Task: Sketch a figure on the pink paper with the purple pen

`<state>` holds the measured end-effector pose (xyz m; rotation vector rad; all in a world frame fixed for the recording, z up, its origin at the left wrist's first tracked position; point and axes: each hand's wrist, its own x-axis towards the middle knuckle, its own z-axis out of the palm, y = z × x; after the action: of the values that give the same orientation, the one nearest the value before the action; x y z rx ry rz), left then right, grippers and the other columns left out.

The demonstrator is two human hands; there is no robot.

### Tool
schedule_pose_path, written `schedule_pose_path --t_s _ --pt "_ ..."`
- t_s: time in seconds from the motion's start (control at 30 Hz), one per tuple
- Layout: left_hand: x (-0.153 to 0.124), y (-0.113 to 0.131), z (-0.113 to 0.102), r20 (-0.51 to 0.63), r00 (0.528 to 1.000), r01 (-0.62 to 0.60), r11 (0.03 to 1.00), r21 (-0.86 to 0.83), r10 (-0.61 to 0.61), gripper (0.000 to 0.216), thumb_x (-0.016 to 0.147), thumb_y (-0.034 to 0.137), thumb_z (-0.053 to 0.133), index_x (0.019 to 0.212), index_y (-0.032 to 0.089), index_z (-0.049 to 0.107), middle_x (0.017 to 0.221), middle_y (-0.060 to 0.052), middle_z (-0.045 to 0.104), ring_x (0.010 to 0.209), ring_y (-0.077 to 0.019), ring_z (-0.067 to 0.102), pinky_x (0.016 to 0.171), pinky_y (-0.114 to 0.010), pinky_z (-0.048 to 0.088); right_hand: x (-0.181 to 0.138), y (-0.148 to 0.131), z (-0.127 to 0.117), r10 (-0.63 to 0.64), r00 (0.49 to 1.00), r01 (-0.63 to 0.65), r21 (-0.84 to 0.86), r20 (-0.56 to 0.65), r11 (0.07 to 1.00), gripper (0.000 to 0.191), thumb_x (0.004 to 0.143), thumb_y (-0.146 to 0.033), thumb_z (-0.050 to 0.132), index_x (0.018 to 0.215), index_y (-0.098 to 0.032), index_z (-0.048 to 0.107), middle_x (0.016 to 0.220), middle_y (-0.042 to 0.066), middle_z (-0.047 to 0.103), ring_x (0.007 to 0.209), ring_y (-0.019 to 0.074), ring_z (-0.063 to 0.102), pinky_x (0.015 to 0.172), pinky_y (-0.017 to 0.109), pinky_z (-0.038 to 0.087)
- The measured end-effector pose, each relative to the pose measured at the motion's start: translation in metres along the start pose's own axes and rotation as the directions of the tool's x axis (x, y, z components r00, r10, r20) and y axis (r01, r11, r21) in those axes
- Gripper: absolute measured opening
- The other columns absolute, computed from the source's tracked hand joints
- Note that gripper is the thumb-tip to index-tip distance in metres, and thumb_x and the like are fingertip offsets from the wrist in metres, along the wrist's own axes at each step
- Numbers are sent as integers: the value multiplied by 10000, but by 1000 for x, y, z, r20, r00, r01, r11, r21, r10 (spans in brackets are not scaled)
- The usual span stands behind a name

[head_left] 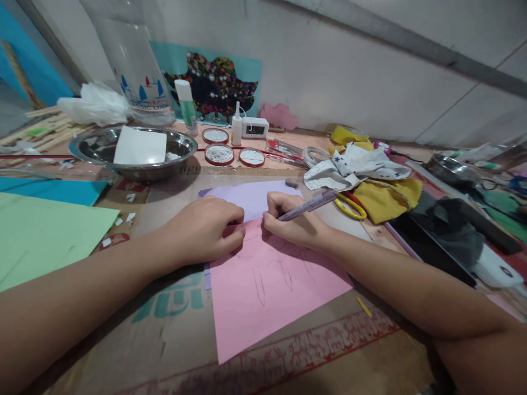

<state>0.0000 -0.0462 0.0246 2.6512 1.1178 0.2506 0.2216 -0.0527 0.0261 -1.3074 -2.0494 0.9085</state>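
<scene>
A sheet of pink paper (247, 307) lies over a purple sheet (257, 197) in front of me, with thin pen lines drawn on it. Wrapped round a pen (308, 205), my right hand (290, 219) rests near the top of the pink paper. The pen's tip is hidden behind my fingers. My left hand (209, 227) is closed at the pink paper's upper left edge, its thumb and curled fingers gripping and pressing the sheet down.
Behind the paper stand a steel bowl (140, 173) with a white card, a glue stick (186, 107), a small glue bottle (236, 127) and red-rimmed dishes of white beads (219, 154). Yellow-handled scissors (349, 207) lie by cloth scraps (387, 197) at right. Green paper (45, 236) lies left.
</scene>
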Motion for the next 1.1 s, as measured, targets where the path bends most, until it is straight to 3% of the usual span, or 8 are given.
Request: schedule_pose_path --t_s 0.27,1.1 --pt "0 -1 1 16 1000 10 1000 1 -10 250 869 368 490 684 230 585 687 -46 648 679 -226 551 645 -352 269 2 3 -1 -96 995 96 34 12 995 218 735 -156 525 632 -243 354 582 -62 418 569 108 418 542 254 289" --pt "0 1 -3 10 1000 1 1000 14 -1 249 891 357 515 687 223 565 670 -37 618 656 -214 539 631 -344 282 1 0 -3 -52 995 45 89 81 995 242 687 -164 528 595 -243 319 559 -70 336 555 100 327 521 262 253"
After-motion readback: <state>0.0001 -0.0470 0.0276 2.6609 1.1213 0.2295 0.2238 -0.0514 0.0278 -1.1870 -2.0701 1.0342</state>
